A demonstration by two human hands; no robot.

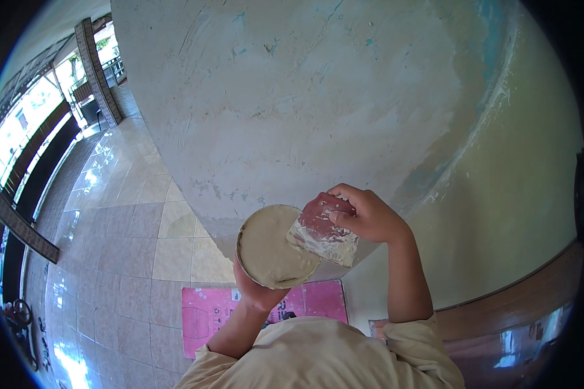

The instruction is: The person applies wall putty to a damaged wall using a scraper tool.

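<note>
My left hand (pixel 259 290) holds a round tub of beige putty (pixel 269 246) from below and the side, most of its fingers hidden under it. The putty comes close to the rim, with a smooth top and a few lumps near the right edge. In my right hand (pixel 373 217) is a putty scraper (pixel 324 223) with a reddish-brown grip, smeared with pale putty. Its wide edge points down, over the right side of the tub; whether it touches the putty I cannot tell. Right in front stands a wall (pixel 318 117) coated in grey-white putty, with blue paint patches.
A pink printed sheet (pixel 201 318) lies on the tiled floor (pixel 130 259) below me. To the right are a yellowish wall (pixel 519 188) and a glossy brown wooden surface (pixel 519 337). A pillar (pixel 97 71) and dark railing stand at the far left.
</note>
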